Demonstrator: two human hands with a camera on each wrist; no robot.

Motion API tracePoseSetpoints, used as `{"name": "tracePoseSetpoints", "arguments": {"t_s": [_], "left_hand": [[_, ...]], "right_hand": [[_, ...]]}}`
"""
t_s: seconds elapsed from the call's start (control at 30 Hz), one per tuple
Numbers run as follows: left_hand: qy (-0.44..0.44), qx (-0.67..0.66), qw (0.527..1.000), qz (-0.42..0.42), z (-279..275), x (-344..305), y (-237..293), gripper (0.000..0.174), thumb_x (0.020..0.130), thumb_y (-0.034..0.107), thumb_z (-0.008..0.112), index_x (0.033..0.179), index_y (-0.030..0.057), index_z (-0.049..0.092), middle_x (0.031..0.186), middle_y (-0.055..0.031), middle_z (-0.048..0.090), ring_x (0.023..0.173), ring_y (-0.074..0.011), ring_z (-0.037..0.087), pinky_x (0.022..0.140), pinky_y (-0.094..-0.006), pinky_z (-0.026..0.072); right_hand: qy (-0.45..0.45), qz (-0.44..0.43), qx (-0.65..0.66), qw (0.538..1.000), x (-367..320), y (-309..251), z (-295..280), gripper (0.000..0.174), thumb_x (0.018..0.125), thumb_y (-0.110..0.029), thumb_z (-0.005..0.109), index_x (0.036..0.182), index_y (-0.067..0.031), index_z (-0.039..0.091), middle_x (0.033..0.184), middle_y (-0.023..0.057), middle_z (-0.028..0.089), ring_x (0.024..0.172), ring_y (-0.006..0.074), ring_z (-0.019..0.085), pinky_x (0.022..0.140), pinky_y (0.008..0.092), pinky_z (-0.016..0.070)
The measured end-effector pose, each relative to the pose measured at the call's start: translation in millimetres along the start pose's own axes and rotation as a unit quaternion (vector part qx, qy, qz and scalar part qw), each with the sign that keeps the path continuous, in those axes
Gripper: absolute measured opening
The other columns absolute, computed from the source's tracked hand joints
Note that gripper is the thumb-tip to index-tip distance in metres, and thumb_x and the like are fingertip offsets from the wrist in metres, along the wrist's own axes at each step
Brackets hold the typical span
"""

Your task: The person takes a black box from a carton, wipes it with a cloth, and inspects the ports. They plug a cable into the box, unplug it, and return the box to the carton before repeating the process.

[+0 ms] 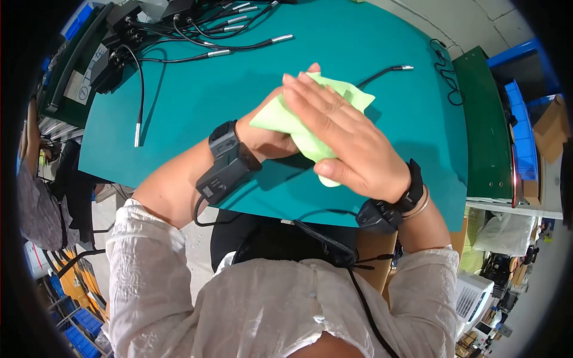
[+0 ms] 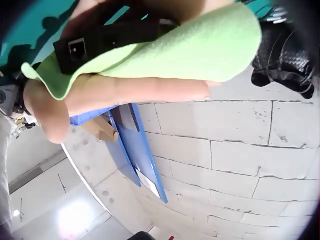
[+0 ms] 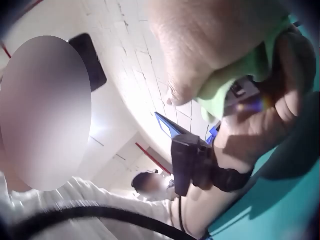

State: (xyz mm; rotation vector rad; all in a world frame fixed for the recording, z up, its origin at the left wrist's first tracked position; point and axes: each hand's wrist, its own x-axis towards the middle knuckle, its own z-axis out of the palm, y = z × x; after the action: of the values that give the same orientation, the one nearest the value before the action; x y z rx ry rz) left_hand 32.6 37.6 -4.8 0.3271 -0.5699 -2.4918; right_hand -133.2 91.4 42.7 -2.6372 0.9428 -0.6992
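Note:
My left hand holds a small black box with a square port in its end. Most of the box is hidden under a light green cloth. Over the cloth lies my right hand, fingers straight and close together, thumb apart, pressing it onto the box. Cloth edges stick out on both sides of that hand. A black cable with a silver plug comes out from behind the hands to the right. In the right wrist view, the box's port end shows between cloth and left palm.
More black boxes with cables and silver plugs lie at the far left of the green table, by a dark green case. A thin black cord and a green box with blue bins are at right.

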Motion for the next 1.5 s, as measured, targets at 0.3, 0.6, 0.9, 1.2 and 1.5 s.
{"name": "tracePoseSetpoints", "arguments": {"t_s": [0.3,0.6,0.9,1.2,1.5], "left_hand": [[-0.007,0.052,0.997,-0.055,16.3,7.8,-2.7,0.056,0.098,0.046,0.034,0.137,0.0060,0.037,0.134,-0.0179,0.048,0.120,-0.0328,0.052,0.101,-0.0547,0.0418],[-0.065,-0.097,0.992,-0.040,7.6,10.2,10.2,0.056,0.097,0.041,0.037,0.118,-0.0105,0.047,0.113,-0.0327,0.052,0.108,-0.0477,0.054,0.102,-0.0612,0.0389],[0.036,-0.104,0.993,0.038,10.6,10.6,16.5,0.058,0.099,0.038,0.031,0.121,-0.0150,0.040,0.117,-0.0358,0.048,0.116,-0.0553,0.045,0.103,-0.0614,0.0388],[0.057,-0.128,0.989,0.057,12.9,11.1,22.1,0.057,0.101,0.035,0.026,0.123,-0.0159,0.037,0.119,-0.0377,0.045,0.120,-0.0569,0.040,0.104,-0.0606,0.0383],[0.017,-0.085,0.994,0.072,5.1,14.0,22.0,0.059,0.100,0.036,0.026,0.128,-0.0146,0.035,0.122,-0.0383,0.044,0.117,-0.0570,0.043,0.103,-0.0579,0.0403]], "right_hand": [[0.196,0.134,0.151,0.960,-9.9,20.3,12.5,0.050,0.100,-0.040,0.041,0.135,-0.0047,0.046,0.128,0.0185,0.054,0.114,0.0328,0.053,0.098,0.0372,0.0393],[0.369,0.388,-0.086,0.840,-55.9,97.7,-58.8,0.034,0.097,-0.032,0.050,0.110,-0.0039,0.062,0.094,0.0125,0.066,0.082,0.0240,0.061,0.075,0.0337,0.0482],[0.032,0.625,-0.382,0.680,-112.6,137.0,-83.1,0.037,0.087,-0.037,0.055,0.114,-0.0148,0.067,0.122,0.0183,0.058,0.112,0.0378,0.054,0.096,0.0450,0.0438],[0.166,0.416,-0.251,0.858,-65.9,114.8,-53.6,0.036,0.087,-0.026,0.061,0.118,-0.0087,0.062,0.106,0.0134,0.066,0.092,0.0243,0.063,0.079,0.0370,0.0500],[0.069,0.450,0.276,0.846,-24.1,60.3,-21.3,0.032,0.097,-0.029,0.050,0.112,-0.0045,0.063,0.070,0.0066,0.064,0.055,0.0072,0.057,0.045,0.0193,0.0400]]}}
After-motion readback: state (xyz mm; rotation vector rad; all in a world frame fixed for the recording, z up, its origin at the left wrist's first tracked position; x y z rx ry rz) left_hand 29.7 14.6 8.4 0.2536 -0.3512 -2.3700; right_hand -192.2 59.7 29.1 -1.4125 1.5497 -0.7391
